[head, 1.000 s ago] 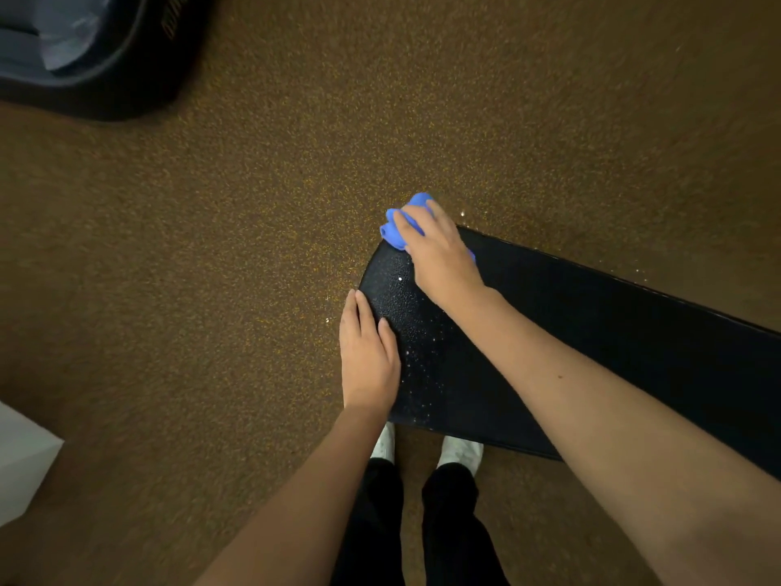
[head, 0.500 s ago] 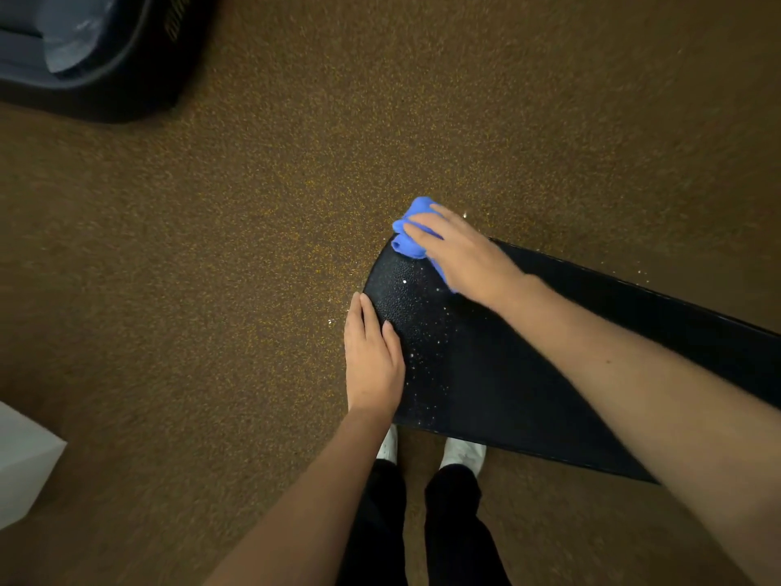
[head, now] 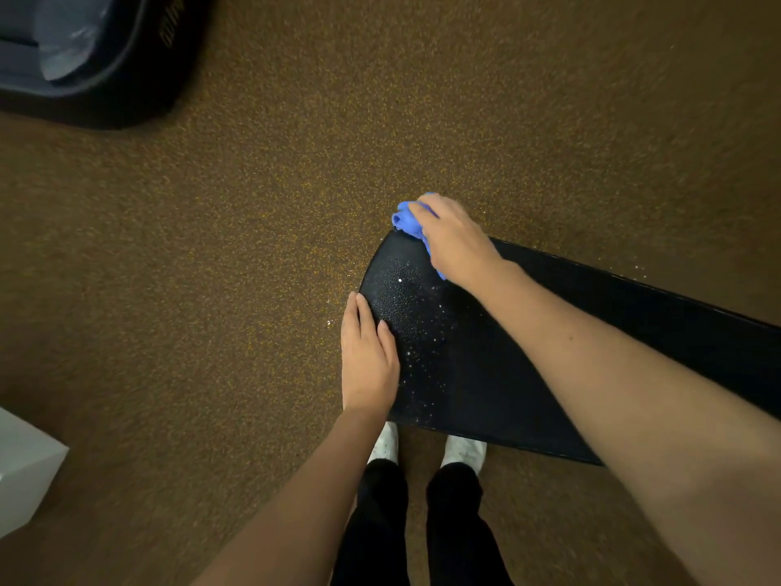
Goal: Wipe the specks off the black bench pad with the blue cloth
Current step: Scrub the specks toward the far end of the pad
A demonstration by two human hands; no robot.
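The black bench pad [head: 528, 365] is lying flat and long, its rounded end lying between the two grips and its length running off to the right beneath the right forearm. Its surface is showing a fine pebbled grain and is carrying white specks [head: 422, 332], scattered thickest just right of the left grip [head: 368, 357], which is resting flat on the pad's near-left edge. The blue cloth [head: 408, 224] is sitting bunched under the right grip [head: 454, 243], pressing on the pad's far rim and spilling past it beyond the fingertips.
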